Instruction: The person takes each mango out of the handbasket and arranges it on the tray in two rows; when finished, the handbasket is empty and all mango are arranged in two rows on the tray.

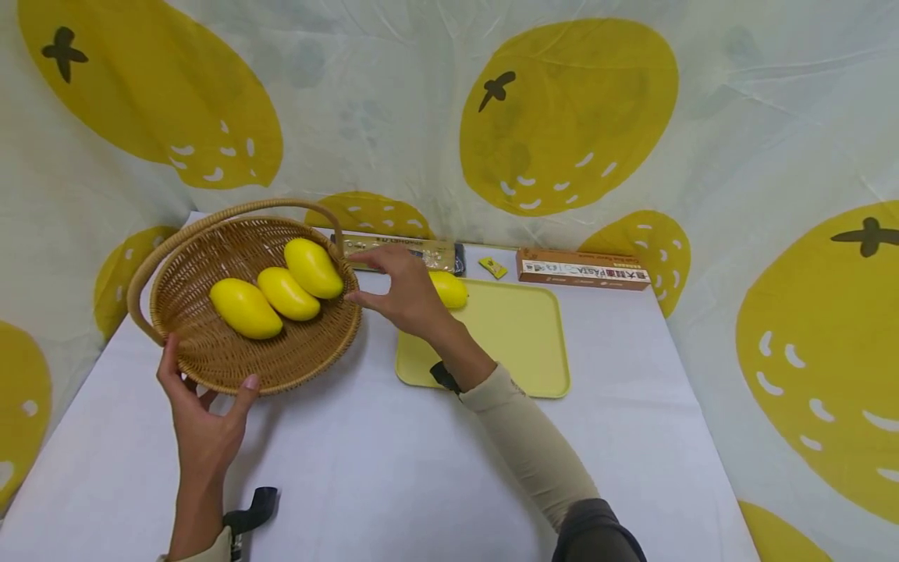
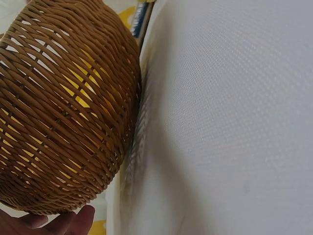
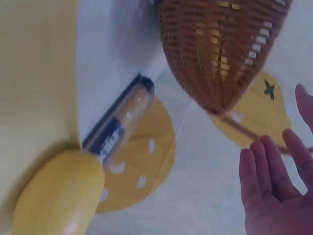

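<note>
A brown wicker basket (image 1: 204,367) with an arched handle is tilted toward the head camera on the left. Inside lie three yellow mangoes (image 1: 246,309). My left hand (image 1: 204,429) grips its lower left rim, the thumb at the front edge; in the left wrist view its fingertips (image 2: 80,223) touch the weave. At the opposite rim is my right hand (image 1: 403,293), thumb and fingers spread apart with nothing between them. The right wrist view shows this hand (image 3: 279,196) with fairly straight fingers overlapping the handle. Another mango (image 1: 449,289) lies on the yellow tray (image 1: 520,336), partly hidden by the right hand.
Along the back of the white table (image 1: 393,484) lie a spaghetti pack (image 1: 438,254), a small yellow packet (image 1: 493,268) and a brown pasta box (image 1: 583,269). Behind them hangs a curtain (image 1: 393,101) printed with large yellow fruit.
</note>
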A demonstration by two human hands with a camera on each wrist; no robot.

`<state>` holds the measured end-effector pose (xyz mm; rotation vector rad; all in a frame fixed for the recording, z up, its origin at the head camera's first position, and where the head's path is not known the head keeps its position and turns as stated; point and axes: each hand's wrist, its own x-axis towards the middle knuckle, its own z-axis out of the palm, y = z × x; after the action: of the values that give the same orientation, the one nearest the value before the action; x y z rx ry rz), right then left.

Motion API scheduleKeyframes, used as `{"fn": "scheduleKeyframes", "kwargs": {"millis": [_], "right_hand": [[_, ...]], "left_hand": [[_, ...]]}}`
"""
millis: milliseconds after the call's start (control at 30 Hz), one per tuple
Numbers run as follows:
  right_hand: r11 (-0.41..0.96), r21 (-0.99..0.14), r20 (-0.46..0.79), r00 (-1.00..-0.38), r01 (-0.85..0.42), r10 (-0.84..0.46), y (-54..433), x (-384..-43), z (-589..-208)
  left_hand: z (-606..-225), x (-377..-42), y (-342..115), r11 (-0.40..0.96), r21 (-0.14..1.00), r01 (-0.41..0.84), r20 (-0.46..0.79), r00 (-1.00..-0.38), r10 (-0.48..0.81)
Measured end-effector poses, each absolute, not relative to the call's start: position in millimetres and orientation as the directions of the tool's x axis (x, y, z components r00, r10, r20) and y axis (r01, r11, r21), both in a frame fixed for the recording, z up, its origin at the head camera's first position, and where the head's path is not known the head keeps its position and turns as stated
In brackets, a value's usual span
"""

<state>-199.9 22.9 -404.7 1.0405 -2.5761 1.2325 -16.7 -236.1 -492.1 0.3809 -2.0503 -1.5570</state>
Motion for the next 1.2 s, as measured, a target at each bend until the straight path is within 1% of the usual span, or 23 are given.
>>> {"fn": "scheduleKeyframes", "kwargs": {"millis": [200, 433, 833, 1033, 1200], "right_hand": [[0.456, -0.613, 0.329, -0.733, -0.646, -0.596, -7.1, -190.4, -404.9], [0.490, -0.539, 0.300, -0.699, -0.685, -0.649, -38.2, -192.6, -407.4], [0.616, -0.388, 0.134, -0.703, -0.685, -0.698, -67.8, -209.4, -415.2], [0.647, -0.338, 0.091, -0.708, -0.683, -0.700, -74.7, -215.8, -419.8], [0.662, -0.294, 0.085, -0.709, -0.690, -0.700, -79.3, -219.2, -422.5]], "left_hand": [[-492.1, -16.0, -237.3, 0.296, 0.950, 0.098, 0.247, -0.816, -0.523], [-492.3, -14.3, -236.7, 0.301, 0.950, 0.085, 0.240, -0.815, -0.528], [-492.2, -14.8, -234.8, 0.300, 0.950, 0.082, 0.235, -0.821, -0.521], [-491.5, -15.3, -233.9, 0.294, 0.954, 0.065, 0.219, -0.821, -0.527], [-490.3, -15.2, -233.2, 0.299, 0.951, 0.073, 0.227, -0.822, -0.522]]}}
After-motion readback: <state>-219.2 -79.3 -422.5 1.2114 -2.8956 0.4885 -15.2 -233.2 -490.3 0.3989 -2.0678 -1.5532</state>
